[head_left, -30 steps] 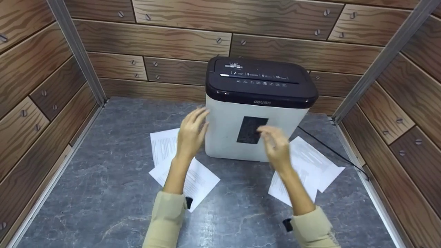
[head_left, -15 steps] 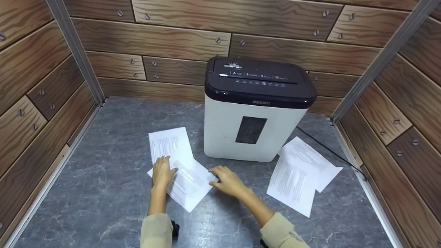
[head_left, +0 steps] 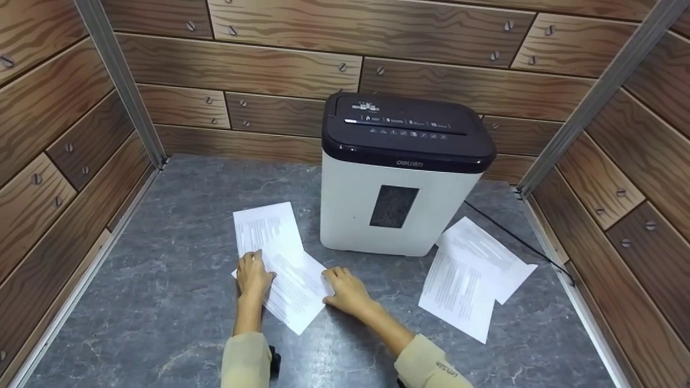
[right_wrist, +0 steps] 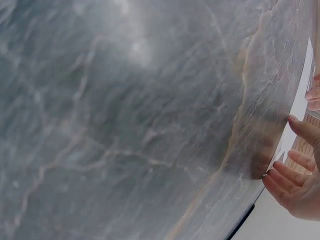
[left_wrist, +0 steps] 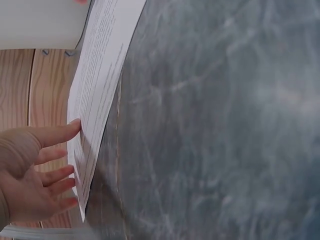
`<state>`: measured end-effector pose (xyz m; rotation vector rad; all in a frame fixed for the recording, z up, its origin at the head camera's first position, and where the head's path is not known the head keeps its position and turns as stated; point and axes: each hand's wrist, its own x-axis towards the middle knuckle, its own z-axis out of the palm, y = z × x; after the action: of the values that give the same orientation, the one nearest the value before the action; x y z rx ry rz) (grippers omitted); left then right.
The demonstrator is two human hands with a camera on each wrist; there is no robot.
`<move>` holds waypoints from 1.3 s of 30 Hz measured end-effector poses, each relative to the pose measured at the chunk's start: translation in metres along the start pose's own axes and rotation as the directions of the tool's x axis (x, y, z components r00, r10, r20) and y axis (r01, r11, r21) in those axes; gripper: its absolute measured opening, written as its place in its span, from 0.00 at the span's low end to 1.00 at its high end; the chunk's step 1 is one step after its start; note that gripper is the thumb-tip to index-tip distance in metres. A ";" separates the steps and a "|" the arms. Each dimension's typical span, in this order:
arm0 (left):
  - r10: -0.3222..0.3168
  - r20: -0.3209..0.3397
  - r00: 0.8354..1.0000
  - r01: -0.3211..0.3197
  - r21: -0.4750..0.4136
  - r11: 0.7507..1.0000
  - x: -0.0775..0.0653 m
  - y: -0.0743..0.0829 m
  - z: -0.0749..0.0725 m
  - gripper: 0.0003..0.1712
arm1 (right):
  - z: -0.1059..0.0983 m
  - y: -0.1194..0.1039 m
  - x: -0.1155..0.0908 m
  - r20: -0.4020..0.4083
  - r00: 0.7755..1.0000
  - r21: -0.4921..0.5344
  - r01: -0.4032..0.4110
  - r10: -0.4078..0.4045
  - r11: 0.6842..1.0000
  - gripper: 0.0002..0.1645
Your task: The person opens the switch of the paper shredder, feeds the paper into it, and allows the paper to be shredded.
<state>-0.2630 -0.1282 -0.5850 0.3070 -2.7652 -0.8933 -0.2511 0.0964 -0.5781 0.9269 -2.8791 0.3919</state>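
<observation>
Two printed paper sheets overlap on the left of the grey marbled surface. My left hand (head_left: 252, 276) rests on the left corner of the upper sheet (head_left: 295, 293), which partly covers the lower sheet (head_left: 262, 220). In the left wrist view the thumb of that hand (left_wrist: 35, 172) touches the printed face, its fingers spread along the far edge. At the upper sheet's right corner is my right hand (head_left: 347, 291), thumb and fingertips right at the edges. The right wrist view has this hand (right_wrist: 297, 182) with extended fingers beside a thin strip of the paper (right_wrist: 300, 100).
A white paper shredder (head_left: 349, 207) with a dark top and a small window stands behind the sheets. Two more overlapping printed sheets (head_left: 455, 291) lie to its right. A black cord (head_left: 504, 237) runs from it toward the right wall. Wood-patterned walls (head_left: 269, 70) enclose the surface.
Both hands have come down from in front of the shredder to the left sheets. Over the last half second the right hand has shifted slightly left onto the upper sheet's corner.
</observation>
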 end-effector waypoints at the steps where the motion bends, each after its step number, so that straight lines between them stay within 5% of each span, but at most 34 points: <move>1: -0.006 -0.009 1.000 0.006 -0.003 1.000 0.001 0.000 0.000 0.37 | 0.000 0.000 0.000 -0.002 1.000 0.005 -0.001 0.001 1.000 0.34; 6: -0.036 -0.152 0.988 0.026 -0.068 0.997 0.002 0.006 -0.001 0.27 | 0.001 0.002 0.000 -0.009 1.000 0.024 -0.009 0.009 1.000 0.34; 11: -0.041 -0.337 0.941 -0.020 -0.174 0.985 0.002 0.014 -0.005 0.07 | 0.002 0.002 0.000 0.002 0.998 0.071 -0.064 0.064 0.995 0.41; 16: -0.064 -0.371 0.926 -0.041 -0.268 0.963 0.002 0.023 -0.013 0.02 | 0.001 0.004 0.000 0.005 0.987 0.156 -0.162 0.163 0.974 0.47; 19: -0.121 -0.346 0.930 -0.025 -0.388 0.921 0.002 0.028 -0.019 0.02 | -0.001 0.007 -0.001 -0.020 0.968 0.262 -0.238 0.252 0.935 0.44; 23: -0.184 -0.304 0.935 0.000 -0.519 0.855 0.000 0.033 -0.028 0.03 | -0.006 0.015 0.000 -0.073 0.918 0.452 -0.318 0.389 0.833 0.35; 25: -0.193 -0.292 0.937 0.006 -0.538 0.843 0.000 0.035 -0.031 0.04 | -0.009 0.020 0.001 -0.081 0.891 0.565 -0.328 0.447 0.757 0.30; 27: -0.199 -0.282 0.938 0.009 -0.556 0.831 0.000 0.036 -0.033 0.04 | -0.012 0.025 0.001 -0.031 0.861 0.714 -0.336 0.507 0.614 0.24; 31: -0.205 -0.269 0.941 0.001 -0.604 0.797 -0.001 0.038 -0.034 0.05 | -0.017 0.033 0.000 0.114 0.799 0.907 -0.326 0.590 0.267 0.16; 32: -0.209 -0.259 0.943 0.002 -0.624 0.781 -0.002 0.039 -0.033 0.05 | -0.018 0.035 0.000 0.135 0.784 0.923 -0.322 0.606 0.210 0.15; 35: -0.225 -0.208 0.952 0.033 -0.662 0.749 -0.003 0.040 -0.032 0.06 | -0.023 0.039 -0.002 0.108 0.753 0.941 -0.288 0.650 0.178 0.12; 39: -0.222 -0.144 0.964 0.071 -0.668 0.740 -0.003 0.043 -0.029 0.07 | -0.035 0.044 -0.004 -0.014 0.705 0.938 -0.236 0.710 0.252 0.09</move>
<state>-0.2576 -0.1092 -0.5366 0.4583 -2.0647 -1.6899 -0.2733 0.1419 -0.5546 -0.2083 -2.2336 2.0620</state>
